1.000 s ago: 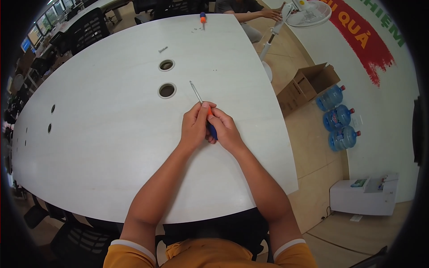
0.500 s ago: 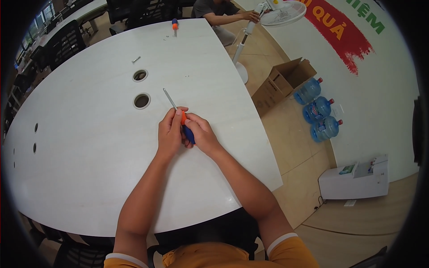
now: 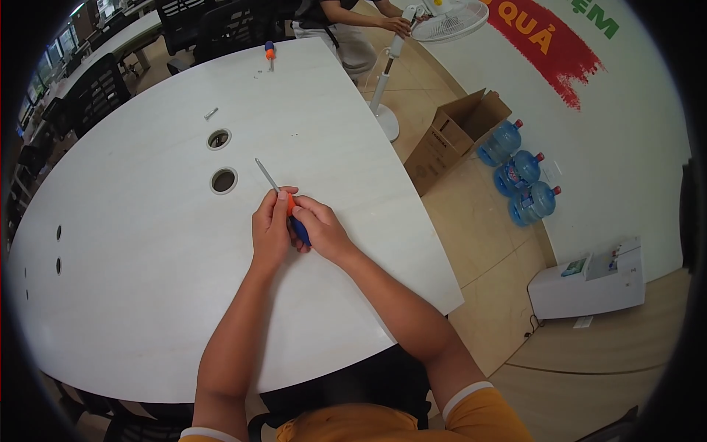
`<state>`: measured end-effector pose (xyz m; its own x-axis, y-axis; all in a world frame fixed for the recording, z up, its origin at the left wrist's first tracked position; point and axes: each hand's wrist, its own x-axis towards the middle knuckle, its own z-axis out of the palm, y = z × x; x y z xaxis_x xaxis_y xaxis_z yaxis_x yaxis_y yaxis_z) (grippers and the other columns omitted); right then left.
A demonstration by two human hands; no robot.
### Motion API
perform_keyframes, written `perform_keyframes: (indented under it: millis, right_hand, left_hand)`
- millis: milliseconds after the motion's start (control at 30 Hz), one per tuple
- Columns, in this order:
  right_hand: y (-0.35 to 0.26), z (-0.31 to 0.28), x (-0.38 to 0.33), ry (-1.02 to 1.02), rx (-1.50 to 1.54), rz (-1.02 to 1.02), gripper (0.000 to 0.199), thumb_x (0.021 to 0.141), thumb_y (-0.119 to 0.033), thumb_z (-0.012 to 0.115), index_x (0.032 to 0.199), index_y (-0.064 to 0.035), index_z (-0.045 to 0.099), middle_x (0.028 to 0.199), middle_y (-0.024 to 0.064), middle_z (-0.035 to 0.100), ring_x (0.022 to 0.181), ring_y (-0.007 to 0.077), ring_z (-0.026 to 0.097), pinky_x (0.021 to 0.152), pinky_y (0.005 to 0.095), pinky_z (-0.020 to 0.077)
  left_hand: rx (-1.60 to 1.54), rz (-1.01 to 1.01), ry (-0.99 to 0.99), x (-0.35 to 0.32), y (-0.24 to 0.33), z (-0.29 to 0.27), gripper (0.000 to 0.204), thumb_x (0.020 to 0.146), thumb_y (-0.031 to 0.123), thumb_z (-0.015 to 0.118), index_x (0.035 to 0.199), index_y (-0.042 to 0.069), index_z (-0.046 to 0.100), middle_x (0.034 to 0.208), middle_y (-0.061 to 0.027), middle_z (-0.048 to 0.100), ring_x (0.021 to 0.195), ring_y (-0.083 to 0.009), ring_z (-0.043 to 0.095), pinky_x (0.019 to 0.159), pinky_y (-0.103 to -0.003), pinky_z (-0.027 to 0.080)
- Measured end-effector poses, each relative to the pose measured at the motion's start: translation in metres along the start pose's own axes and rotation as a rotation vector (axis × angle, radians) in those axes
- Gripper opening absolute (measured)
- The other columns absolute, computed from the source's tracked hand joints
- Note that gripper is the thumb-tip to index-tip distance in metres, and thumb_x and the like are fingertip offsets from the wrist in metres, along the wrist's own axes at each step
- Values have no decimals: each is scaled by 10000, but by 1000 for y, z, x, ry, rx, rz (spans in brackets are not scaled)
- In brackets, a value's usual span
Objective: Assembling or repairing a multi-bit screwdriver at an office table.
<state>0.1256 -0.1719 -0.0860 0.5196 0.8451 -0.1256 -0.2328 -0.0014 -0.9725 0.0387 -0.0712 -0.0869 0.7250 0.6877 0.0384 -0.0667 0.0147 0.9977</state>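
Observation:
Both my hands are closed round one screwdriver over the white table [image 3: 147, 295]. The screwdriver [image 3: 300, 230] has a blue and orange handle and a long metal shaft that points up and away to the left. My left hand [image 3: 272, 230] grips the front of the handle near the shaft. Against the handle's orange and blue part, my right hand [image 3: 324, 230] presses with its fingers wrapped over it. At the table's far edge lies a second blue and orange screwdriver [image 3: 269, 51], with tiny bits beside it. A small metal piece [image 3: 211, 113] rests near the cable holes.
Two round cable holes, one a grommet [image 3: 224, 180], open in the tabletop. Beyond the far edge, a person's hand [image 3: 398, 26] is on a white standing fan [image 3: 387, 66]. To the right are a cardboard box [image 3: 434, 151], several blue water bottles [image 3: 532, 203] and a white appliance [image 3: 587, 283].
The whole view has shifted slightly, so the table and far things sit elsewhere in it. My hands keep their hold on the screwdriver. The person by the fan has changed posture.

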Motion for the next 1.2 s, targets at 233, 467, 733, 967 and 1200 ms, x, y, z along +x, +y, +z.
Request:
perform_keyframes:
  millis: [233, 467, 733, 967, 1200]
  right_hand:
    - [0, 0, -1, -8, -4, 2, 276, 1087, -216, 435, 1092, -21, 630, 754, 42, 613, 577, 124, 578, 493, 288, 470]
    - [-5, -1, -1, 5, 15, 4, 257, 1091, -214, 465, 1111, -21, 634, 775, 41, 628, 587, 114, 585, 502, 272, 481]
    - [-13, -4, -1, 138, 117, -130, 297, 1079, -234, 597, 1323, -91, 510, 966, 33, 635, 620, 79, 567, 482, 241, 446]
    - [-10, -9, 0, 77, 155, -174, 490, 1047, -255, 658, 1482, -128, 471, 930, -20, 596, 691, 49, 516, 559, 219, 416]
    - [3, -5, -1, -4, 135, -443, 376, 1006, -212, 703, 1323, -32, 609, 908, -8, 599, 668, 40, 510, 561, 214, 422]
  left_hand:
    - [3, -6, -12, 0, -1, -1, 389, 1138, 348, 470, 1172, 33, 697, 776, 16, 623, 615, -46, 499, 566, -226, 415]
    - [9, -1, -35, 0, 0, -1, 394, 1132, 343, 476, 1212, 25, 695, 794, 11, 630, 627, -47, 502, 578, -227, 425]
    - [75, 36, -152, 0, -1, -1, 419, 1130, 336, 474, 1314, 12, 666, 858, 1, 635, 738, -76, 570, 669, -237, 484]
    - [12, 45, -251, -12, -11, 16, 465, 1125, 367, 464, 1461, 51, 523, 1166, -39, 615, 1080, -124, 571, 946, -291, 464]
    - [-128, 89, -316, -10, -13, 10, 664, 1068, 571, 490, 1469, 43, 515, 1114, -31, 622, 944, -109, 618, 764, -254, 504]
